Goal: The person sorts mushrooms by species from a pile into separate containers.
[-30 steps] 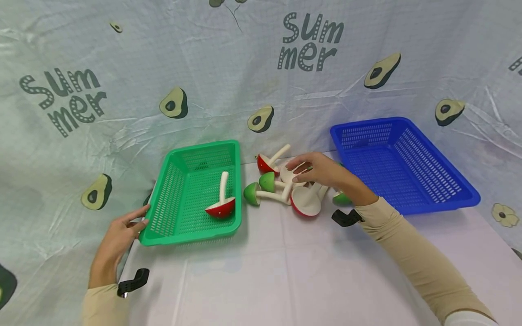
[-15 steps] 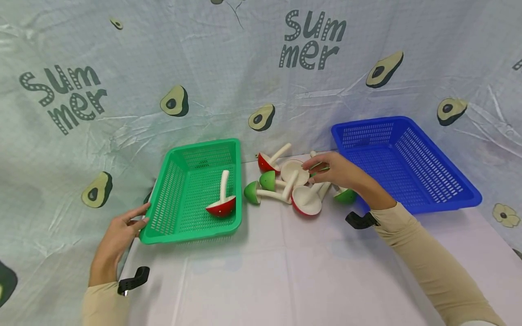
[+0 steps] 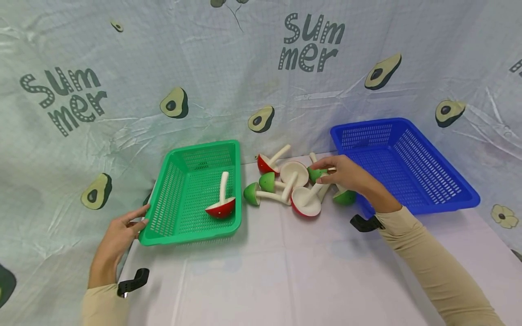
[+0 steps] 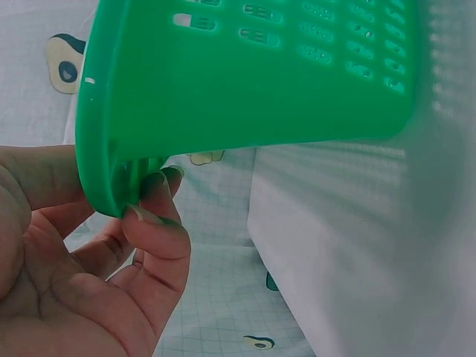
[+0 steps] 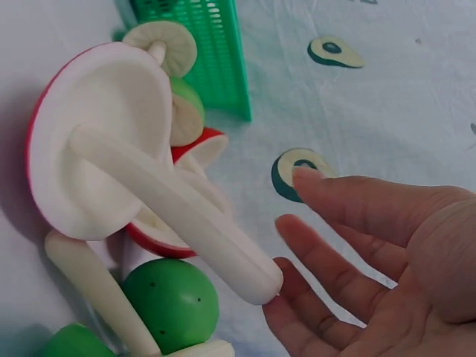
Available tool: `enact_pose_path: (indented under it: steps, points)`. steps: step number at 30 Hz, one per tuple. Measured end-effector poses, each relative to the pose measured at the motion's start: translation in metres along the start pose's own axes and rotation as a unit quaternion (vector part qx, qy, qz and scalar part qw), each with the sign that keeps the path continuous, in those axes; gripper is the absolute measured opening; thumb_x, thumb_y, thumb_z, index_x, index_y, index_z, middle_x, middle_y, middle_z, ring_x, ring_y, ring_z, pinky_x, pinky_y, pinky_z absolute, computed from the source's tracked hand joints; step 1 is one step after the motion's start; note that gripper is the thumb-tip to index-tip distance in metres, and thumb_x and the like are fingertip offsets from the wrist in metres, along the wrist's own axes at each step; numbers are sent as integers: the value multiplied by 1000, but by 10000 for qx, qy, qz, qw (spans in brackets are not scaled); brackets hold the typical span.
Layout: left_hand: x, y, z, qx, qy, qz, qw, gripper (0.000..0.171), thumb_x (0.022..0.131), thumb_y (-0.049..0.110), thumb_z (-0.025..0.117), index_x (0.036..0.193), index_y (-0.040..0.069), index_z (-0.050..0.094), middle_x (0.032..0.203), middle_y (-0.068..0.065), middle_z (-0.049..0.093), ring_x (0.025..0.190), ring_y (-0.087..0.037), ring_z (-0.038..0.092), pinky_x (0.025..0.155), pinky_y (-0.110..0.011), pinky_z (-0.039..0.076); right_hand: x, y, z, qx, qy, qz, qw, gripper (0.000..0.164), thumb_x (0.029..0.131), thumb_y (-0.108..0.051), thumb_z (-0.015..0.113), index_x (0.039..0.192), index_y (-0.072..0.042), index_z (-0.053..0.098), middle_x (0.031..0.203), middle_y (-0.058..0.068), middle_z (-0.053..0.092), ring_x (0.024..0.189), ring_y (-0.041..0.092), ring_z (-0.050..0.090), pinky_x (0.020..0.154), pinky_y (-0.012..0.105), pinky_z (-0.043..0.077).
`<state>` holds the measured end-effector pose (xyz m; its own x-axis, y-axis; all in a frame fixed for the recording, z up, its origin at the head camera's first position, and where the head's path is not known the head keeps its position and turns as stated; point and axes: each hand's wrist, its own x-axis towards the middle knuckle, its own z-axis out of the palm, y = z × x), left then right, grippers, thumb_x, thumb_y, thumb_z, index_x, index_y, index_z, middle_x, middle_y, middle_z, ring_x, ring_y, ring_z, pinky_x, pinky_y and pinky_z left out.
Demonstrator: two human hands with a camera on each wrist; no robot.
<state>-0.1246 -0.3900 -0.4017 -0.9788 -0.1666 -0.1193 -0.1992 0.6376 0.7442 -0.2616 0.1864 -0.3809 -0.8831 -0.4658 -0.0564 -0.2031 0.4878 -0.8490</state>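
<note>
My left hand (image 3: 118,235) grips the near left corner of the green basket (image 3: 238,190); in the left wrist view its fingers curl under the rim (image 4: 95,119). Inside that basket lies a red-capped toy mushroom (image 3: 221,209), stem up. My right hand (image 3: 350,175) hovers over the right side of a pile of toy mushrooms, fingers spread and holding nothing. Close to its fingertips is the pale stem (image 5: 193,223) of a red-rimmed mushroom (image 5: 104,178); contact is unclear. A green-capped mushroom (image 3: 315,174) lies partly hidden behind the fingers.
A blue basket (image 3: 375,167) stands right of the pile, behind my right forearm. More mushrooms, such as a green-capped one (image 3: 251,194) and a red-capped one (image 3: 265,164), lie beside the green basket. A hanging cloth with avocado prints (image 3: 261,119) backs the table.
My right hand has moved right across the pile, from above the pale upturned cap toward the green-capped mushroom, uncovering that cap. The left hand and the green basket stay put.
</note>
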Motion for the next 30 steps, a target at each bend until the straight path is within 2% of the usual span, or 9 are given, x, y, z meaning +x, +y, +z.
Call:
enact_pose_path:
  steps: [5,10,16,22,30]
  points:
    - [1,-1,1,-10,23,-15,10000,54,107,19,51,158,11,36,145,-22,44,83,-7,55,67,-27,50,-2,2,2,-179,-70,227,9996,42,91,-4,74,132,2,65,134,23,62,131,39,53,105,51,46]
    - [1,-1,0,0,36,1,10000,53,107,19,51,158,10,36,145,-22,44,83,-7,54,67,-26,50,-2,4,4,-160,-64,183,9997,42,91,-1,72,132,3,64,133,25,62,126,41,56,101,46,49]
    - [0,0,0,-52,38,-1,10000,53,107,18,51,158,10,37,146,-23,44,83,-6,55,67,-26,51,-3,6,5,-97,-93,195,9997,41,92,0,70,133,5,63,134,25,61,128,42,55,97,39,51]
    - [0,0,0,-94,42,1,9999,53,107,17,51,158,10,36,147,-23,43,84,-7,54,67,-26,51,-6,5,7,-250,-38,222,9994,37,92,-2,72,128,4,66,127,24,66,125,39,58,100,46,48]
    - [0,-1,0,-162,29,30,9999,54,107,17,51,158,9,36,145,-22,44,84,-7,55,67,-26,51,-9,5,14,-736,-167,213,9969,31,92,-5,74,122,2,70,111,17,74,110,31,64,87,34,50]
